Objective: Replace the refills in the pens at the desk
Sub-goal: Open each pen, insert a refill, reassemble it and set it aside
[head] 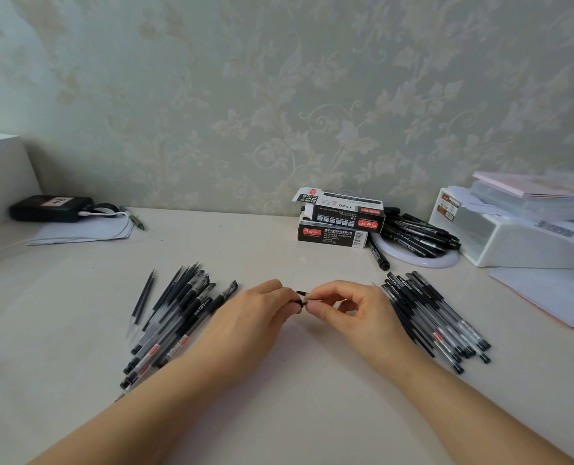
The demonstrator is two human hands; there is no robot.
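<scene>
My left hand (255,312) and my right hand (349,310) meet at the middle of the desk over one black pen (301,297), each pinching an end of it just above the surface. Most of this pen is hidden by my fingers. A pile of black gel pens (175,317) lies to the left of my left hand, with loose refills (143,302) at its left edge. A second pile of pens (436,320) lies right of my right hand.
Two stacked black refill boxes (341,219) stand near the wall. Black markers (419,236) lie on a white ring beside them. A white storage box (513,236) with papers sits at far right, loose sheets (554,297) in front. A black device (49,208) and cable lie at back left.
</scene>
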